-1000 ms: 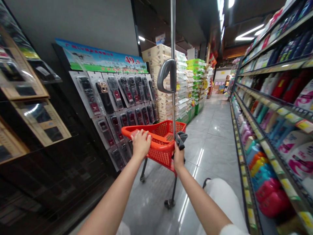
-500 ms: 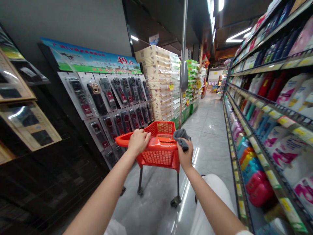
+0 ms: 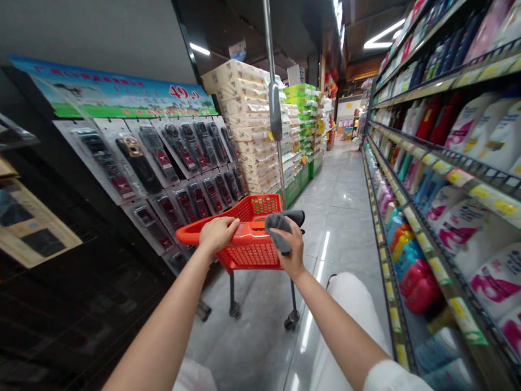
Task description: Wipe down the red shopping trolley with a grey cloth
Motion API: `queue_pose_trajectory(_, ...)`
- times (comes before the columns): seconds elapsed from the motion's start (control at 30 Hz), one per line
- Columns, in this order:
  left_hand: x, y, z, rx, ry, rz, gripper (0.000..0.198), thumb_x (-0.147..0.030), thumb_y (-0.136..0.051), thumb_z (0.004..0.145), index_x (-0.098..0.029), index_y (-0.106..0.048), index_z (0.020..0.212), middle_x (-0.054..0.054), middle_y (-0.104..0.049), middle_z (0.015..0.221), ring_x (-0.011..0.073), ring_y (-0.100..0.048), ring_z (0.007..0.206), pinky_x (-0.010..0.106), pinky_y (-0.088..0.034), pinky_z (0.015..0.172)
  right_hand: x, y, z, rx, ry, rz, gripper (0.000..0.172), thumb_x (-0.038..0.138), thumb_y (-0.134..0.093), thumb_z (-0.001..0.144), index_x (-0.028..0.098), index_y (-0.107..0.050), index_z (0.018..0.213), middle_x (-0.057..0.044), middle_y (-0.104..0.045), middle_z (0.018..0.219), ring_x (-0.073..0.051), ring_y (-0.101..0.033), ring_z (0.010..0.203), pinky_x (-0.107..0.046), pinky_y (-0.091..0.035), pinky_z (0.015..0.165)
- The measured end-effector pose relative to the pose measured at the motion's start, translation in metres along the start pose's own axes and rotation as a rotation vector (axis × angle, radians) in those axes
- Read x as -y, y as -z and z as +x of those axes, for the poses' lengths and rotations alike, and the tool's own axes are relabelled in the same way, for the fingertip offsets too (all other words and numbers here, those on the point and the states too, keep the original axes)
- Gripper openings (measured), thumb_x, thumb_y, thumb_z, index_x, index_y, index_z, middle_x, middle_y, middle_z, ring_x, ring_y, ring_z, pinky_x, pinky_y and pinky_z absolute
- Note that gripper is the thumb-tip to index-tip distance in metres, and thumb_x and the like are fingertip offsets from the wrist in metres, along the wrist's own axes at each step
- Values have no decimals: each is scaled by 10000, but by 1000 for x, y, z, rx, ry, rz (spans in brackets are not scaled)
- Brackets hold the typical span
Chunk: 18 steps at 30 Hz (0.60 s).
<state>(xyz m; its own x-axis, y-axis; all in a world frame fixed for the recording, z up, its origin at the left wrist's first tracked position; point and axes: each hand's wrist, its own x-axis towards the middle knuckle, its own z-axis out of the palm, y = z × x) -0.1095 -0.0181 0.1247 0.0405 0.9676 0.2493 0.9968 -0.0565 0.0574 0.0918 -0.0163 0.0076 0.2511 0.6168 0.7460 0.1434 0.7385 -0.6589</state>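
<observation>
A red plastic shopping cart (image 3: 256, 255) on thin dark legs with casters stands in front of me. My left hand (image 3: 220, 234) is closed over the left part of its handle rim. My right hand (image 3: 292, 247) grips a bunched grey cloth (image 3: 279, 228) at the right end of the handle, and the cloth lies against the red rim. A dark part of what the hand holds sticks out to the right; I cannot tell if it belongs to the cloth. The basket's inside is mostly hidden by the rim and hands.
On the left hangs a rack of packaged belts (image 3: 138, 157) under a blue price sign (image 3: 122, 89). Stacked tissue packs (image 3: 244, 108) and a metal pole (image 3: 274, 111) stand ahead. Shelves of bottles (image 3: 459, 217) line the right. Grey tiled floor (image 3: 345, 190) runs between.
My right hand has lifted and turned, bringing the grey cloth left along the handle. My left hand keeps its hold. The belt rack and tissue stacks have shifted left in view.
</observation>
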Motion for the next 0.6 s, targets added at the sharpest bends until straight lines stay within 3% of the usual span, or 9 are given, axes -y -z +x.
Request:
queue_pose_trajectory(0.07,2,1,1,4,19,-5,545,-523,-277,926,-257,-733,1061,49,-716,1181,266,-638,1084,338,-465,833,-10,-2,-8,-63,-124,136,271,330,-640,808,251,-731,1051,-48,-654,1255,-237,-555,1231,-430,-384,1112)
queue_pose_trajectory(0.17,4,2,3,26,33,-3,557,-537,-275,921,-257,-732,1073,51,-710,1195,272,-641,1087,344,-470,840,-39,0,-16,-193,-444,377,373,439,-617,809,204,-694,1087,-43,-727,1088,-224,-635,1097,-399,-486,999)
queue_pose_trajectory(0.27,3,3,5,47,39,4,572,-542,-263,920,-249,-724,1093,54,-706,1203,277,-635,1107,349,-469,861,-69,8,-24,-152,-753,462,344,428,-713,683,167,-701,907,-25,-747,813,-216,-687,849,-317,-552,776)
queue_pose_trajectory(0.37,1,4,6,56,67,7,582,-554,-266,916,-240,-716,1111,60,-707,1197,289,-628,1122,361,-465,875,-80,16,-28,-90,-963,458,236,324,-736,605,153,-657,748,12,-664,560,-178,-632,556,-273,-511,571)
queue_pose_trajectory(0.47,1,3,8,53,87,-1,586,-564,-270,913,-241,-714,1117,59,-698,1220,286,-623,1132,359,-462,885,-72,12,-21,-83,-967,515,222,299,-691,629,149,-652,789,16,-656,554,-177,-620,508,-282,-506,545)
queue_pose_trajectory(0.6,2,2,9,50,82,-6,582,-563,-271,915,-242,-718,1106,50,-696,1226,273,-621,1134,340,-464,876,-65,-2,-17,-232,-779,653,356,282,-689,635,175,-685,974,-13,-751,848,-213,-698,772,-326,-554,728)
